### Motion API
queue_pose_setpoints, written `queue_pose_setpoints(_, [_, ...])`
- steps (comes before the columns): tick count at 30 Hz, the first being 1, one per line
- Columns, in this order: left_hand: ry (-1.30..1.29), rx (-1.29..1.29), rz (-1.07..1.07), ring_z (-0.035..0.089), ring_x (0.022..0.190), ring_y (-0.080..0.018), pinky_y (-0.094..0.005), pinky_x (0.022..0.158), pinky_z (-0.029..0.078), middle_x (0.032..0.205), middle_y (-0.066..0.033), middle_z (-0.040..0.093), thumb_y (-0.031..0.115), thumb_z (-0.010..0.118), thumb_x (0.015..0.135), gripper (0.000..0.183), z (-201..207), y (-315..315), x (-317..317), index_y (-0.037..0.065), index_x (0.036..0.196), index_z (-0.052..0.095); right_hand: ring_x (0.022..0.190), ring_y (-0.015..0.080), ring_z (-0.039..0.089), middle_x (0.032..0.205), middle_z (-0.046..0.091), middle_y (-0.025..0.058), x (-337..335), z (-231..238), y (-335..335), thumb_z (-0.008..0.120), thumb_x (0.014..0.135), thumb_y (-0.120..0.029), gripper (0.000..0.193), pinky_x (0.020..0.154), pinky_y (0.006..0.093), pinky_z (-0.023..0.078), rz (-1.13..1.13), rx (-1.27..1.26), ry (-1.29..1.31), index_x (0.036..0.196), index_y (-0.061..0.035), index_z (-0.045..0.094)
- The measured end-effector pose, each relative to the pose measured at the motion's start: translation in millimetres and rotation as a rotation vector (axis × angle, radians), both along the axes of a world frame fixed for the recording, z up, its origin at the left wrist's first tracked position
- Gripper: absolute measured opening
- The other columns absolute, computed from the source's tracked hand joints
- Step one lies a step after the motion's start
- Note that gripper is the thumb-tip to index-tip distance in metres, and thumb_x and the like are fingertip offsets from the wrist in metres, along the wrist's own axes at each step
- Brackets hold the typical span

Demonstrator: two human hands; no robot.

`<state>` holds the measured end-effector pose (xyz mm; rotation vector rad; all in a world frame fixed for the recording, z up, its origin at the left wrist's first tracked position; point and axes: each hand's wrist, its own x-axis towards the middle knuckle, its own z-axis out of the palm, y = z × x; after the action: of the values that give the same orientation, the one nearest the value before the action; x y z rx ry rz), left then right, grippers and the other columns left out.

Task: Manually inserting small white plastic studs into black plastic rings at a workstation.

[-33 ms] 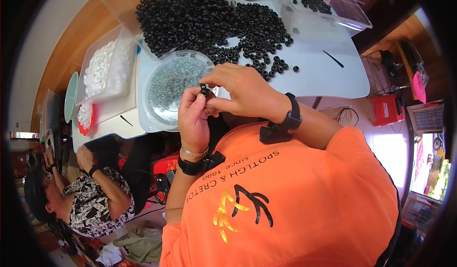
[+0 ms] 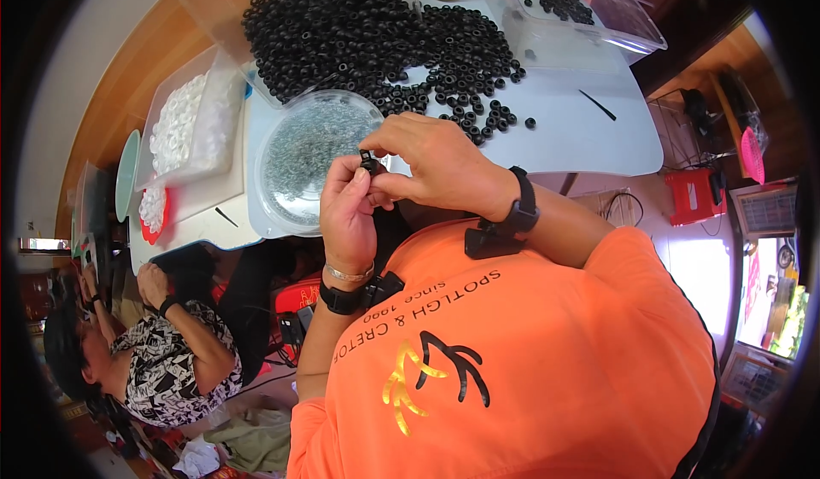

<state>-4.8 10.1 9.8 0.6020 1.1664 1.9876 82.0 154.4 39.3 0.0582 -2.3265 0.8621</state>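
A small black plastic piece [image 2: 368,162] is pinched between my two hands, just over the near right rim of the round clear tub. My left hand [image 2: 348,206] grips it from below with thumb and fingers closed. The right hand [image 2: 440,159] comes in from the right, its index fingertip on top of the piece and its thumb close beside it. Fingers hide part of the piece, so its full shape cannot be made out. Inside the tub [image 2: 266,150] lie many small clear, bluish pieces. Beyond my hands spreads a large heap of black ring-shaped parts [image 2: 342,31].
At left stand a clear box [image 2: 224,129] of white rings and a small red dish [image 2: 145,233] with white pieces. A thin black stick [image 2: 597,105] lies on the table [image 2: 589,142] at right. Another clear bin [image 2: 564,39] is behind it. A co-worker [image 2: 171,342] sits at lower left.
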Motion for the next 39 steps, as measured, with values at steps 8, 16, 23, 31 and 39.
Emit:
queue_pose_setpoints(8, [-0.004,-0.021,-0.167,0.062,0.078,-0.0174,-0.028,0.068,0.049,0.094,-0.0109,0.063,0.021,0.039,0.1,0.026,3.4,0.8,2.2,-0.001,0.11,0.05,0.077,0.0243,0.062,0.082,0.064,0.0067,4.3,-2.3,5.6,0.069,0.07,-0.015,0.024,0.065,0.0336,0.05,-0.006,0.039,0.058,0.092,-0.0049,0.065])
queue_pose_setpoints(16, [0.119,-0.138,-0.128,0.062,0.069,-0.0202,-0.0279,0.063,0.049,0.086,-0.0133,0.063,0.024,0.035,0.1,0.036,13.6,-0.8,12.1,-0.006,0.11,0.052,0.068,0.0242,0.062,0.074,0.063,0.0066,8.5,-5.4,5.9,0.071,0.07,-0.016,0.02,0.059,0.0334,0.049,-0.017,0.019,0.099,0.086,-0.0053,0.064])
queue_pose_setpoints(23, [0.225,-0.142,-0.098,0.06,0.064,-0.0191,-0.0262,0.057,0.047,0.084,-0.0132,0.062,0.025,0.034,0.1,0.037,15.0,0.5,18.3,-0.007,0.106,0.053,0.065,0.0245,0.061,0.071,0.061,0.0055,10.6,-8.4,6.5,0.07,0.069,-0.013,0.015,0.058,0.034,0.047,0.053,-0.017,0.157,0.081,-0.0065,0.063])
queue_pose_setpoints(31, [0.19,-0.173,-0.062,0.057,0.055,-0.0158,-0.0238,0.053,0.046,0.076,-0.0124,0.062,0.027,0.036,0.1,0.037,10.2,-2.0,20.7,-0.003,0.091,0.056,0.064,0.0247,0.057,0.069,0.058,0.004,11.5,-13.7,0.1,0.069,0.07,-0.017,0.011,0.057,0.0357,0.045,0.069,0.15,0.205,0.078,-0.0106,0.063])
queue_pose_setpoints(39, [0.158,-0.138,0.056,0.057,0.06,-0.0166,-0.0242,0.056,0.043,0.074,-0.0101,0.061,0.03,0.033,0.101,0.036,12.6,-15.4,-0.3,0.001,0.105,0.053,0.074,0.0278,0.062,0.081,0.066,0.0079,19.9,54.0,100.6,0.074,0.077,-0.03,0.025,0.066,0.0372,0.049,-0.511,0.28,0.157,0.087,-0.0079,0.069])
